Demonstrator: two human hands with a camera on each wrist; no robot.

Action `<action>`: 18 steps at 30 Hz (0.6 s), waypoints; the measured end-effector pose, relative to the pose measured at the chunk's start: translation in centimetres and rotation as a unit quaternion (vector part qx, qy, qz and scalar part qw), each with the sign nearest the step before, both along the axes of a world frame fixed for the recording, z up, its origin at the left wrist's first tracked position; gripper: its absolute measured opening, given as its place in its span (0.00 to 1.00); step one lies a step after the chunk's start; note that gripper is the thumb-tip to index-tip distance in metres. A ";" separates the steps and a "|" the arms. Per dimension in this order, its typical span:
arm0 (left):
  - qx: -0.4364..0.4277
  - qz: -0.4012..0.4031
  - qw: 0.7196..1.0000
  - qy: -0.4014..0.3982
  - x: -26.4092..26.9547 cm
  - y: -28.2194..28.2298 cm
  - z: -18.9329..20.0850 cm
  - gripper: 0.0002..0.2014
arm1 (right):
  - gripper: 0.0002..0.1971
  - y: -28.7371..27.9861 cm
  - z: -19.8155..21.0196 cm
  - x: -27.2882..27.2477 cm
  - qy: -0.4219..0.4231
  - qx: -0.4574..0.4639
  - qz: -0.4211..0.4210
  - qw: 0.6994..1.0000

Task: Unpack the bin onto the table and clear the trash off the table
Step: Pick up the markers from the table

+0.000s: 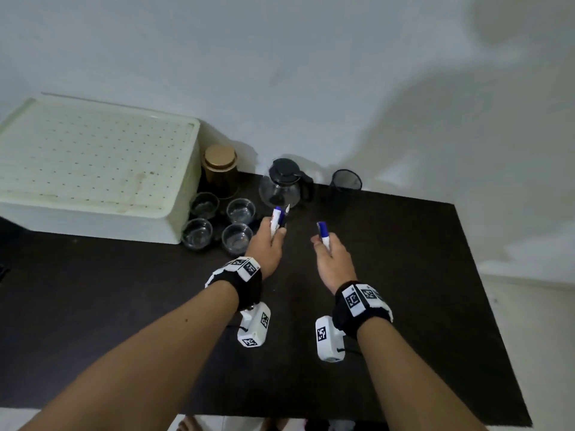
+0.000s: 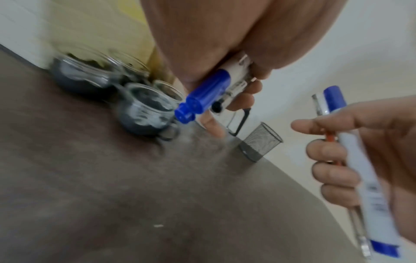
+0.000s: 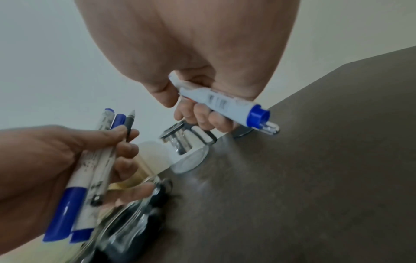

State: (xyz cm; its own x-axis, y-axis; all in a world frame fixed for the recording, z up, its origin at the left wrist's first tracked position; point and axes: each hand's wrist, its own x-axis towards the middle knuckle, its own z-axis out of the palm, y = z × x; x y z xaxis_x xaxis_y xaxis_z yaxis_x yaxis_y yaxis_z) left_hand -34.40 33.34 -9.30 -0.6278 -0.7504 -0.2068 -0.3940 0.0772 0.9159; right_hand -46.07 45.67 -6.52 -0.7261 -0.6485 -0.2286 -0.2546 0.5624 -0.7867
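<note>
The left hand (image 1: 266, 247) grips two blue-capped markers and a pen (image 1: 278, 221); the right hand (image 1: 333, 261) grips a blue-capped marker and pen (image 1: 323, 234); beyond the left hand stand four glass cups (image 1: 217, 223); farther left sits the cream bin (image 1: 93, 169); ahead, a coffee carafe (image 1: 284, 183) and mesh pen holder (image 1: 346, 181).

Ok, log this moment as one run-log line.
left hand: holds markers and a pen | right hand: holds marker and pen | mesh pen cup: on table, apart | bin: lid on
</note>
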 end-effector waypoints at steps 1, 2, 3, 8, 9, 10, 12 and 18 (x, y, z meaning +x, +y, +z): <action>0.013 0.007 1.000 0.011 -2.2 0.3 0.1 0.06 | 0.12 0.1 0.2 -1.7 0.001 -0.004 -0.001 1.000; 0.027 0.012 0.999 0.018 -4.3 0.5 0.4 0.07 | 0.11 0.2 0.3 -3.3 0.001 -0.007 -0.002 1.000; 0.041 0.016 0.999 0.024 -6.5 0.7 0.7 0.07 | 0.10 0.2 0.5 -5.0 -0.002 -0.012 -0.005 1.000; 0.059 0.013 0.996 0.062 -16.4 0.6 2.1 0.08 | 0.10 -1.1 0.4 -13.4 -0.027 -0.047 -0.025 0.998; 0.050 0.012 0.996 0.067 -18.1 0.3 2.1 0.08 | 0.11 -1.7 0.2 -14.9 -0.036 -0.060 -0.028 0.997; 0.044 0.012 0.996 0.073 -19.6 0.0 2.1 0.08 | 0.11 -2.4 0.0 -16.4 -0.046 -0.072 -0.029 0.996; 0.040 0.018 0.995 0.090 -22.2 -0.7 2.0 0.07 | 0.10 -3.8 -0.2 -18.9 -0.064 -0.101 -0.032 0.992; 0.012 0.049 0.986 0.158 -27.0 -2.8 1.9 0.08 | 0.10 -8.2 0.5 -23.6 -0.077 -0.188 -0.044 0.978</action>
State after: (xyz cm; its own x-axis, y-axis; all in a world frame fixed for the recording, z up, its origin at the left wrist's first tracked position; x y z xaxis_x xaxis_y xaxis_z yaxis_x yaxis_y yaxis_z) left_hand -61.37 30.50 -7.42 -0.5879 -0.8083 -0.0309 -0.0942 0.0304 0.9951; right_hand -69.70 37.50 -6.00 -0.7586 -0.6443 -0.0970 -0.0809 0.2408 -0.9672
